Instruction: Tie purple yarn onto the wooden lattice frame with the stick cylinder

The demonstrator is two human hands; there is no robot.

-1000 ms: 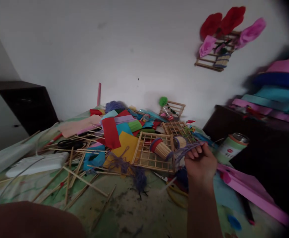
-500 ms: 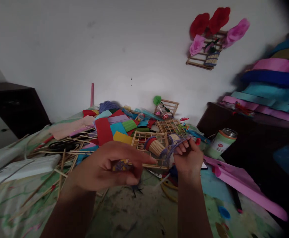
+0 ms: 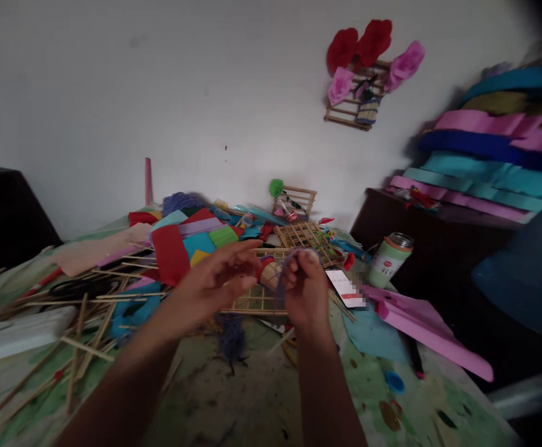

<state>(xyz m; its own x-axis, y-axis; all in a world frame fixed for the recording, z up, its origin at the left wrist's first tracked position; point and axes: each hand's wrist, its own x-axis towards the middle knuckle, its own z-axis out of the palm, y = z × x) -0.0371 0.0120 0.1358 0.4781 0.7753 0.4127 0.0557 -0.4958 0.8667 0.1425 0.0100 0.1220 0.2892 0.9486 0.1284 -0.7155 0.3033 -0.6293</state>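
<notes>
My right hand (image 3: 305,285) has its fingers curled round purple yarn (image 3: 280,282), over the right part of a square stick frame (image 3: 252,304). On that frame lies a small stick bundle (image 3: 269,273) with a red and purple band at one end. My left hand (image 3: 221,273) hovers at the bundle's left, fingers apart and somewhat blurred, with nothing visible in it. A tangle of dark purple yarn (image 3: 231,338) lies on the table below my left hand.
Coloured paper (image 3: 171,251) and loose sticks (image 3: 89,349) cover the left side. A phone (image 3: 345,288), a green jar (image 3: 390,261) and a pink strip (image 3: 438,335) are on the right. Scissors (image 3: 273,325) lie in front of the frame. A flower rack (image 3: 349,118) hangs on the wall.
The view has turned right. My left hand has risen nearer the stick bundle, uncovering the yarn tangle. My right hand has moved in over the frame, and more of the phone shows.
</notes>
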